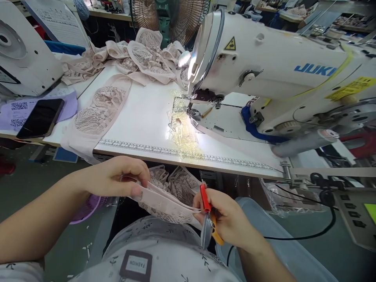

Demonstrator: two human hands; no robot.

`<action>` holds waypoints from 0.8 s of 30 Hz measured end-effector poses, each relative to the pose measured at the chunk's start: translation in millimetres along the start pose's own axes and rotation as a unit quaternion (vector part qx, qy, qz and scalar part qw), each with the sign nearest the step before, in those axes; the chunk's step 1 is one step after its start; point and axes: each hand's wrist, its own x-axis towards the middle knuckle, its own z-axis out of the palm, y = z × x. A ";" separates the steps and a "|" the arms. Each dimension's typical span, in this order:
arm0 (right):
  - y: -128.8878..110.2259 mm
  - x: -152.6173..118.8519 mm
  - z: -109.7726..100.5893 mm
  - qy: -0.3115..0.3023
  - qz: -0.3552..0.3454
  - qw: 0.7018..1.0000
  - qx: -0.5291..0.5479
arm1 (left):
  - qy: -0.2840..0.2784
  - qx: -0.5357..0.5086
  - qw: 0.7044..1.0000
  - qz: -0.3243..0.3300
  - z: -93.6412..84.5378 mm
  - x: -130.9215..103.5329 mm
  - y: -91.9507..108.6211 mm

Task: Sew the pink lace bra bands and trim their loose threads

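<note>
Below the table's front edge, my left hand [123,178] pinches one end of a pale pink lace garment piece [167,201]. The other end of its band lies between the fingers of my right hand [225,215], which also holds small scissors [206,225] with red and orange parts, their blades pointing down. The lace sags between both hands over my lap. Another lace piece [95,113] rests on the table at the left, partly over the front edge.
A white sewing machine [264,58] stands on the table [147,117] at the right. Behind are a lace pile [149,58] and a fan [170,17]. A black phone [41,117] lies at the left. Below are a purple basket [88,209] and a pale blue bin [273,235].
</note>
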 end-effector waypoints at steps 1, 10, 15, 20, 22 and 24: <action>0.3 -0.2 0.0 -0.004 0.004 1.000 0.004 | -0.006 0.014 1.000 0.004 0.2 0.7 1.7; -3.4 0.1 -0.2 -0.009 0.002 1.000 -0.014 | 0.030 0.090 0.995 -0.040 5.6 2.9 2.6; -3.1 0.8 1.9 -0.009 0.000 1.000 -0.011 | 0.037 0.127 0.988 -0.082 8.9 2.2 1.3; -2.9 4.6 4.2 0.001 0.016 1.000 0.011 | 0.039 0.142 0.983 -0.111 7.7 2.1 3.0; -2.0 5.2 5.3 0.008 0.037 0.999 0.023 | 0.042 0.152 0.980 -0.120 7.6 1.1 2.8; 0.0 4.7 6.3 0.011 0.063 0.997 0.035 | 0.061 0.168 0.977 -0.119 8.9 0.2 1.3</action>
